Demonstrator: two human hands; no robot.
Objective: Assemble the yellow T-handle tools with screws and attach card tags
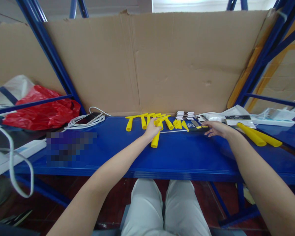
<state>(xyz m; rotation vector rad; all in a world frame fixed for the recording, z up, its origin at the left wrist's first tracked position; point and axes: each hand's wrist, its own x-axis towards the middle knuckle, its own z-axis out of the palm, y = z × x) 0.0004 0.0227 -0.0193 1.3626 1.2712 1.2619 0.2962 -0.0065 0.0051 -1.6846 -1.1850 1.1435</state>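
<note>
My left hand (151, 129) is wrapped round a yellow T-shaped piece (155, 140), whose tube end points toward me. Behind it several more yellow T-shaped pieces (129, 124) lie in a row on the blue table (127, 152). My right hand (215, 128) reaches over small black and yellow items (194, 126), its lower fingers apart; whether the fingertips touch one of them I cannot tell. Small yellow pieces (177, 124) and a stack of white and black packets (185, 115) lie between the hands. A thin white rod (173, 131) runs beside the yellow pieces.
Two yellow tubes (254, 136) lie at the right, near a white power strip (282, 122). A coiled white cable (85, 123), a red bag (43, 108) and another power strip (27, 152) are at the left. Cardboard (172, 65) stands behind, between blue posts.
</note>
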